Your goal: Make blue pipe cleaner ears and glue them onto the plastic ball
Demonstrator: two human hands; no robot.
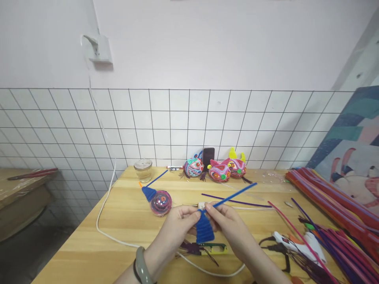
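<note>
The head camera is looking out from the person's own head, facing forward and tilting down across the wooden table [79, 252]. It is meeting the tiled wall [160, 118] nearly square on — the plain upper wall [207, 43] is filling the top of the view. The left hand [180, 219] and right hand [225, 219] are showing nearby, low and just right of centre, while the forearms [251, 252] are entering from the bottom edge. The wide view is taking in another table [20, 189] at far left.
</note>
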